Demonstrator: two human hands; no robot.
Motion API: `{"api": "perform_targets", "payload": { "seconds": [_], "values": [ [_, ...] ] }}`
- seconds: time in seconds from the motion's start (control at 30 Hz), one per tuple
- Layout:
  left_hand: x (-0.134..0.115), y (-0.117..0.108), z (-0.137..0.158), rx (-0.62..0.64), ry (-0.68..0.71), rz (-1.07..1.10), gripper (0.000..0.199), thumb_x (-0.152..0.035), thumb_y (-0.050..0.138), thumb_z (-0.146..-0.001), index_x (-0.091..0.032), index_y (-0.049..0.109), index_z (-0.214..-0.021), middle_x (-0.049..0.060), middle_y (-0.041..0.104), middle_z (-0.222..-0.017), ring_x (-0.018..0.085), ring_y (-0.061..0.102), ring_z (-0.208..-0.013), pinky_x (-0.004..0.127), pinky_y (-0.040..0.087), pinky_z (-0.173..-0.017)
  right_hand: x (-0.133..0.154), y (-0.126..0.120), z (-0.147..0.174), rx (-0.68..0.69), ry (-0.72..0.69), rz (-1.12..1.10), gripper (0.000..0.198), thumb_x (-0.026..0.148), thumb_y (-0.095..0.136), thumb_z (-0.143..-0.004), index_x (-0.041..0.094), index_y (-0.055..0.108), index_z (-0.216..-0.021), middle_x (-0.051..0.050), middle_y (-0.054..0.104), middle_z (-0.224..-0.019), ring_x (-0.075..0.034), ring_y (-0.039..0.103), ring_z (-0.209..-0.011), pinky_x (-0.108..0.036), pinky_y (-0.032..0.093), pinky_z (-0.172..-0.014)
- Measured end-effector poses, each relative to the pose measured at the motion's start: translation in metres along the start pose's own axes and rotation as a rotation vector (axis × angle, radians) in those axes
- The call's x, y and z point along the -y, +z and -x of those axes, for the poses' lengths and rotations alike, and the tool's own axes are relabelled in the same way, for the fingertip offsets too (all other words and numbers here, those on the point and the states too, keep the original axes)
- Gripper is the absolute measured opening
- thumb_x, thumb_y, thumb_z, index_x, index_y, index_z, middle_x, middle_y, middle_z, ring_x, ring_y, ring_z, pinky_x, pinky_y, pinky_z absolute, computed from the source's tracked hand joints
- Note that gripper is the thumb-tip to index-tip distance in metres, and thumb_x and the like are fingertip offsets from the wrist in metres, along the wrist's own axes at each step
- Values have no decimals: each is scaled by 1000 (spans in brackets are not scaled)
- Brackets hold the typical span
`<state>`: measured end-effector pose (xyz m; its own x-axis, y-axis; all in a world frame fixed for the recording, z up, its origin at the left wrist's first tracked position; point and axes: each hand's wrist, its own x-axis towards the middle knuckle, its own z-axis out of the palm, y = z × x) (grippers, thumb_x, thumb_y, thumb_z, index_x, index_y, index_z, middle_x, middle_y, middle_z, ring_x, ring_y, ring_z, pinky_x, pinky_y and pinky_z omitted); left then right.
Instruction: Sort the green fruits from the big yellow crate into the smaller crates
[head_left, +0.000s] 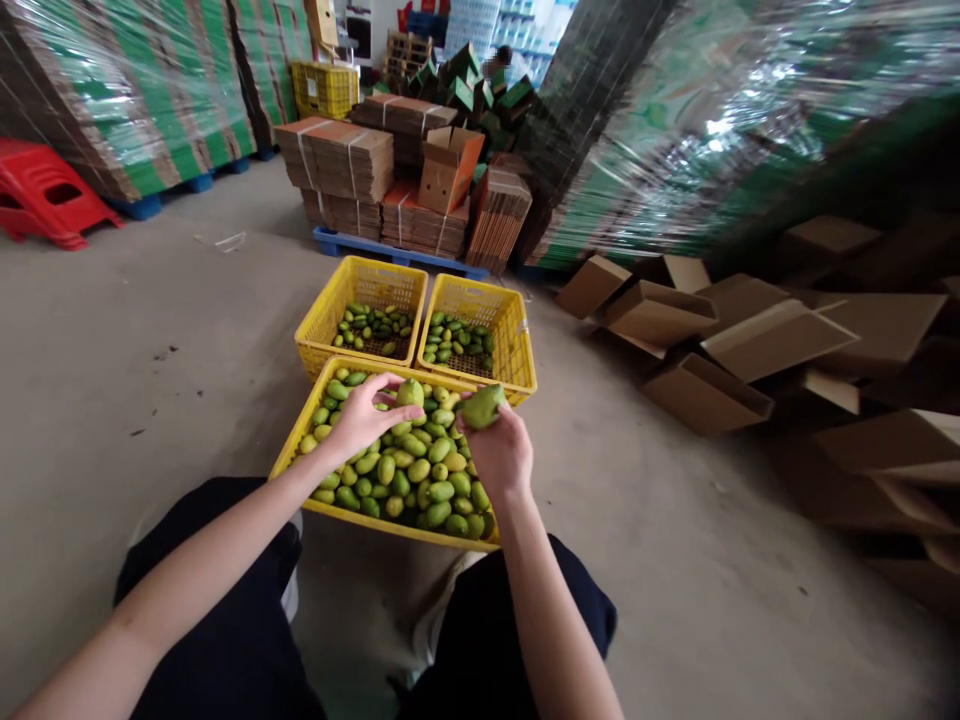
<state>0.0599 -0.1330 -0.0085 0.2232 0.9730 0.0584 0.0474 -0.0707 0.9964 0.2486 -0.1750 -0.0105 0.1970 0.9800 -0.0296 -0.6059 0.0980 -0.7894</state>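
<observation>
My left hand (pixel 371 413) pinches a yellow-green lemon (pixel 409 394) between thumb and fingers. In my right hand (pixel 501 445) is a greener lemon (pixel 482 406), with a knobby end. Both fruits are held just above a large yellow crate (pixel 300 505) that stands between my legs. Many lemons (pixel 420 470), from deep green to pale yellow, fill it. Beyond it, side by side, stand a left yellow crate (pixel 319 325) and a right yellow crate (pixel 517 335), each with a shallower layer of green lemons on its floor.
Flattened cartons (pixel 337 160) are stacked on a blue pallet (pixel 360 248) behind the crates. Loose open boxes (pixel 664 315) lie heaped on the right. A red stool (pixel 45 195) stands at left. Film-wrapped green stacks (pixel 172 95) rise on both sides. A person (pixel 506 65) is far back.
</observation>
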Motion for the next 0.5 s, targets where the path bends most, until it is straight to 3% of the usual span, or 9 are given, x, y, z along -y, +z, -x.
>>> {"api": "perform_targets", "payload": {
  "seconds": [0.1, 0.23, 0.37, 0.5],
  "values": [
    [1, 0, 3, 44, -23, 4, 52, -47, 86, -60, -16, 66, -97, 5, 71, -88, 18, 67, -79, 26, 53, -67, -1, 1, 4, -75, -161, 197, 23, 40, 68, -81, 25, 65, -99, -1, 67, -96, -17, 60, -80, -34, 50, -75],
    [2, 1, 5, 49, -12, 17, 47, -43, 87, -61, -16, 66, -94, 5, 70, -88, 18, 66, -79, 25, 52, -67, -6, 4, 9, -89, -264, 379, 30, 34, 75, -77, 28, 66, -105, 0, 68, -99, -17, 62, -92, -34, 50, -86],
    [-1, 4, 6, -1, 3, 59, 44, -35, 90, -57, -18, 65, -90, 3, 68, -88, 17, 64, -83, 24, 52, -69, -9, 8, 12, -9, -231, 389, 38, 17, 83, -66, 29, 68, -99, 0, 70, -102, -18, 63, -95, -33, 52, -86],
    [-5, 6, 4, 73, 36, 168, 42, -27, 89, -58, -19, 67, -92, 4, 67, -94, 18, 63, -93, 28, 52, -85, -14, 12, 13, 37, -170, 379, 44, 8, 84, -60, 26, 71, -98, -4, 70, -110, -21, 65, -99, -34, 52, -89]
  ]
}}
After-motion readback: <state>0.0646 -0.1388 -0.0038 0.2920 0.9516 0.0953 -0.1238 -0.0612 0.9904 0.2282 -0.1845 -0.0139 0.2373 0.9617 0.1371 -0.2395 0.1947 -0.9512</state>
